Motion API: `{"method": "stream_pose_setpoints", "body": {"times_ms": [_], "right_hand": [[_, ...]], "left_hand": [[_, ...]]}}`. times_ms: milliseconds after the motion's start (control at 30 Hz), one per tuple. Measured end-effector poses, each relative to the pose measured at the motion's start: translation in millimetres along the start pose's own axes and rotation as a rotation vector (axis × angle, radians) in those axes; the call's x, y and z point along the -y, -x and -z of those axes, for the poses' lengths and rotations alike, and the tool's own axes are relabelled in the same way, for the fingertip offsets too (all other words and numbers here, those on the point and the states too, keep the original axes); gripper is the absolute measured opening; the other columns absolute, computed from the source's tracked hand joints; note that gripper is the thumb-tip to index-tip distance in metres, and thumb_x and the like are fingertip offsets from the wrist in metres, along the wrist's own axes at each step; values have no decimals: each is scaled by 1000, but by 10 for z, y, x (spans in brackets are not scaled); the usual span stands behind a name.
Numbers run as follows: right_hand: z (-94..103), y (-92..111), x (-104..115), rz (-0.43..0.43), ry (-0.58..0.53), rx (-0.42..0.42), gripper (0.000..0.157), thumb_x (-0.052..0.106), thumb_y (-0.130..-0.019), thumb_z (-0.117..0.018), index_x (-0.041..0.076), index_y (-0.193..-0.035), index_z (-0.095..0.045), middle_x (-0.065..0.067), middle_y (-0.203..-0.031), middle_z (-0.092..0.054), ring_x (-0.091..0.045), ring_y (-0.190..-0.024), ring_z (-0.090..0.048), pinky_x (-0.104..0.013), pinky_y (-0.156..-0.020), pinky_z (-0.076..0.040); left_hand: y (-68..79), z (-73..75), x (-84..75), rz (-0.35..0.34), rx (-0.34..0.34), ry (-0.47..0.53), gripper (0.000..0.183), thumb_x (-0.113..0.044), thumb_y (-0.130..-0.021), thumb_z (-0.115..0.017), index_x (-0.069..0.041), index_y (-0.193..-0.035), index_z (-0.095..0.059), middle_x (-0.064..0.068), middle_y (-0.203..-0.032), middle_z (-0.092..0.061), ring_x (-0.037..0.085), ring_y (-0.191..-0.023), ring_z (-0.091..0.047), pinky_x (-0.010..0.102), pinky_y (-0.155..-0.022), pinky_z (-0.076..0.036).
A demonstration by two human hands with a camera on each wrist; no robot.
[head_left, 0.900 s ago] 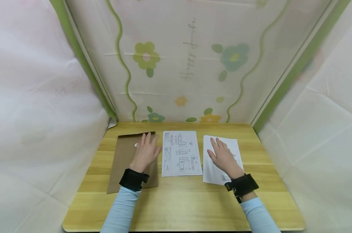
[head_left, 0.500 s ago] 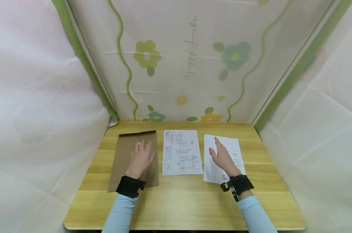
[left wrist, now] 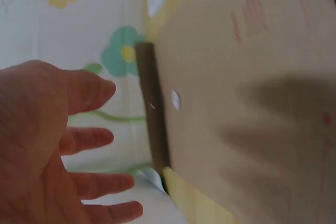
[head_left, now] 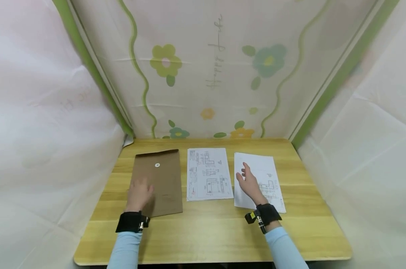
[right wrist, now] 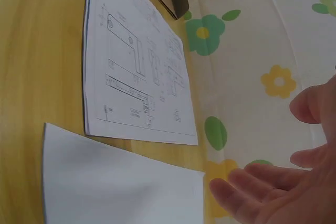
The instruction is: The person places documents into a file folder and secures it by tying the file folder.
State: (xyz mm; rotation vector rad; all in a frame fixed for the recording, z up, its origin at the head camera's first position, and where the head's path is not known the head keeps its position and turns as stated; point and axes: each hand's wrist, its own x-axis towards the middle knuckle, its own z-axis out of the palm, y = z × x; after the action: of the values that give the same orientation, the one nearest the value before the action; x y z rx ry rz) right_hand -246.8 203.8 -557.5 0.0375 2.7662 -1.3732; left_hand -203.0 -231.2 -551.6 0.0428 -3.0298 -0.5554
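Observation:
A brown paper envelope (head_left: pixel 166 186) with a white round button lies at the left of the table, its dark flap edge at the far end. My left hand (head_left: pixel 139 195) hovers over its left side, fingers apart and holding nothing; the left wrist view shows the hand (left wrist: pixel 47 145) raised off the envelope (left wrist: pixel 210 119). In the middle lies a stack of printed drawing sheets (head_left: pixel 209 175). To the right is another paper stack (head_left: pixel 243 194), with my right hand (head_left: pixel 251 185) above it, fingers loosely bent. The right wrist view shows that hand (right wrist: pixel 283 182) without anything in it.
The wooden table (head_left: pixel 209 235) has bare wood in front of the papers. A flowered curtain (head_left: pixel 196 74) hangs behind its far edge, and white fabric (head_left: pixel 38 130) closes in both sides.
My left hand has moved left and back toward me, uncovering the envelope's button. My right hand has shifted slightly left and turned, showing more of the drawing beneath it.

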Motion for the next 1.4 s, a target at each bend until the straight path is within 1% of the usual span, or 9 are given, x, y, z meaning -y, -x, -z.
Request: {"method": "stream_pose_setpoints", "body": {"times_ms": [133,233,333,567,700,833,967,1133,1400], "right_hand": [[-88,22,-23,-21,-12,-7,67,29,-102,-43,6,-156,-13,-30,-147,-41,-45,-133,-46,-57,-102,-44],[-164,47,-39,-37,-27,-12,68,30,-101,-45,7,-157,-13,-29,-147,-42,-43,-132,-47,-56,-100,-46],[-259,84,-53,-60,-51,0,69,30,-100,-47,9,-157,-13,-27,-147,-43,-41,-131,-49,-54,-99,-47],[-475,166,-113,-82,-58,12,69,28,-100,-48,7,-156,-15,-27,-144,-46,-39,-126,-53,-51,-96,-49],[-548,214,-124,-86,-82,19,67,27,-101,-48,7,-156,-15,-28,-142,-48,-39,-123,-54,-51,-94,-48],[-613,261,-145,-93,-128,41,67,28,-101,-47,7,-156,-14,-31,-144,-45,-44,-128,-51,-55,-102,-44],[-674,281,-177,-81,-155,48,67,28,-102,-48,5,-155,-14,-35,-145,-41,-47,-132,-47,-58,-107,-39],[-719,308,-224,-79,-147,50,67,28,-102,-48,4,-155,-15,-34,-145,-41,-46,-131,-48,-57,-106,-40],[-737,395,-251,-79,-129,34,67,27,-101,-50,3,-154,-18,-34,-142,-44,-47,-128,-50,-57,-104,-42]], "left_hand": [[8,42,232,90,33,-2,45,-25,-96,-51,12,-123,-52,41,-121,-51,59,-113,-45,66,-90,-41],[-1,58,362,152,58,6,49,-25,-96,-49,14,-126,-47,44,-118,-50,59,-109,-48,65,-86,-43],[-37,38,477,209,90,23,52,-27,-97,-45,13,-131,-43,44,-120,-48,60,-108,-49,65,-83,-44],[-102,-23,653,270,163,47,56,-29,-99,-41,11,-137,-36,44,-124,-45,61,-108,-48,66,-83,-43],[-104,-40,696,292,172,60,57,-29,-99,-41,12,-138,-34,45,-125,-44,61,-110,-47,67,-84,-43],[-100,-45,697,309,155,74,57,-29,-98,-42,13,-136,-36,45,-124,-44,62,-111,-46,68,-83,-44],[-86,-94,703,311,115,77,59,-32,-95,-51,14,-131,-41,46,-120,-43,63,-111,-44,70,-81,-44],[-68,-195,737,310,64,72,66,-37,-92,-62,14,-129,-42,47,-116,-42,63,-110,-42,71,-78,-43],[-67,-343,721,339,91,70,76,-45,-91,-61,16,-131,-39,46,-113,-38,61,-107,-41,66,-74,-46]]}}
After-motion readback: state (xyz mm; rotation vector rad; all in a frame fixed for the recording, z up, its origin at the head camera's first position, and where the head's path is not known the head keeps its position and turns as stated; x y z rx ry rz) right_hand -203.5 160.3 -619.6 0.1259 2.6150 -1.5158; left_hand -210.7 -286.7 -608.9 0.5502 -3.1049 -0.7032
